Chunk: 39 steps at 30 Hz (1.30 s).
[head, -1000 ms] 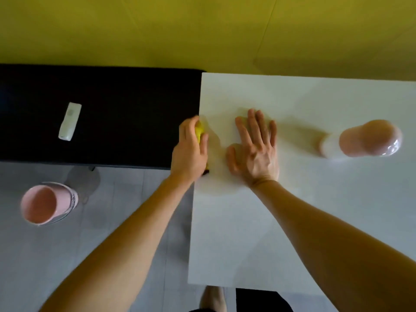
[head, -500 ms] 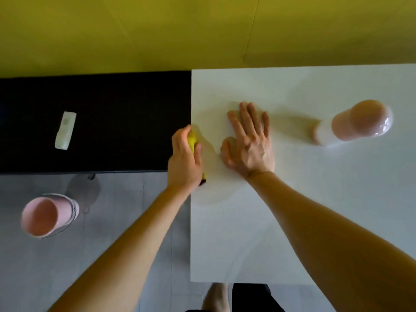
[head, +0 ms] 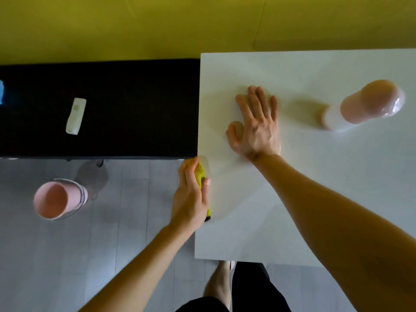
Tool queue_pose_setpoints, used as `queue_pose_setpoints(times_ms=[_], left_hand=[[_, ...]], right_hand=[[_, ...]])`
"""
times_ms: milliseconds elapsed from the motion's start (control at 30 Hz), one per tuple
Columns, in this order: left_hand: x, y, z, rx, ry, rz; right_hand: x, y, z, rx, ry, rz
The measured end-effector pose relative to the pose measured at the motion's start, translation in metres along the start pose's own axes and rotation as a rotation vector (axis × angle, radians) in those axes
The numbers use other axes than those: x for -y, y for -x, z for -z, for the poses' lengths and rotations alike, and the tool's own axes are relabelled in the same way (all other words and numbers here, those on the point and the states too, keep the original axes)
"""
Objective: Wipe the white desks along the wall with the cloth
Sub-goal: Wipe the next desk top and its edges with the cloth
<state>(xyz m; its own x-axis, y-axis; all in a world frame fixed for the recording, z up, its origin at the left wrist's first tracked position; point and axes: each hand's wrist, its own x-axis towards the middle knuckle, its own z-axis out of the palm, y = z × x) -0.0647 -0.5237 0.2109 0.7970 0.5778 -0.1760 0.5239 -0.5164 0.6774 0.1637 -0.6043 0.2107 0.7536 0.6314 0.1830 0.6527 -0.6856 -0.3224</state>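
You're on the white desk point(head: 236, 239)'s left edge: L hand point(head: 191, 197) curls round the yellow cloth point(head: 201, 174), mostly hidden, prob. pressed to the rim. R hand point(head: 256, 129) lies flat mid-desk, fingers spread, holding nothing. Next: sweep inward, steady pressure.

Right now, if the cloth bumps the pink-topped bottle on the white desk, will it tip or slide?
Probably tips if the cloth hits it high: the pink-topped bottle stands upright, top wider than its base. Hit low, it may slide, since the white desk looks smooth. Once down, the rounded body likely rolls.
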Motion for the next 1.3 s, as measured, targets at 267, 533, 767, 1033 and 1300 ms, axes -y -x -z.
queue_pose_setpoints(times_ms=[267,533,767,1033,1300], left_hand=[[-0.027,-0.131,0.001,-0.146,-0.042,-0.086],[0.019,0.114,-0.008,0.071,0.065,0.084],[-0.011,-0.06,-0.004,-0.084,-0.003,-0.005],[0.018,0.128,-0.01,0.002,0.05,0.072],[-0.01,-0.039,-0.003,-0.06,0.011,0.044]], right_hand=[[-0.001,0.001,-0.001,-0.072,0.082,0.038],[0.015,0.054,0.021,0.152,0.05,0.048],[0.011,0.13,0.013,0.085,-0.012,0.104],[0.013,0.131,0.012,0.056,-0.023,0.088],[0.009,0.13,0.012,0.047,-0.03,0.107]])
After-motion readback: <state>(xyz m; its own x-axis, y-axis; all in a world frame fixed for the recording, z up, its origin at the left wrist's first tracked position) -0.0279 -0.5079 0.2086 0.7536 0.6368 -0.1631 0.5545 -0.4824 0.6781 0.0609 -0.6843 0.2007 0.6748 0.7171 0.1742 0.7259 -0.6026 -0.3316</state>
